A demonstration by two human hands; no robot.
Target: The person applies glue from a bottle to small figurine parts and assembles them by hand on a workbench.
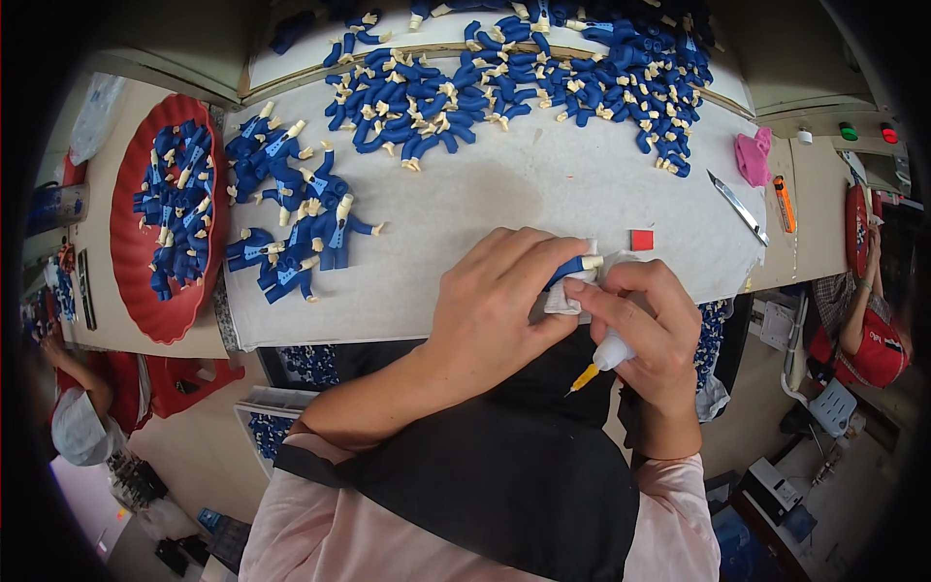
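Over the near edge of the white work surface (621,194), my left hand (485,301) grips a blue toy figure part (563,274) with a cream end pointing right. Most of the part is hidden by the fingers. A folded white cloth (561,300) is pressed against it, between both hands. My right hand (655,325) is closed, its thumb and finger at the cloth. Tucked in the same hand is a small white squeeze bottle (613,350) with a yellow needle tip pointing down and left. Just beyond the hands lies a small red square (641,240).
Blue and cream arm pieces (417,107) are heaped along the back. Assembled blue torsos (286,194) lie left, beside a red scalloped tray (124,252) of more. At right are metal tweezers (739,208), a pink cloth (753,158) and an orange cutter (785,204). Other people sit at both sides.
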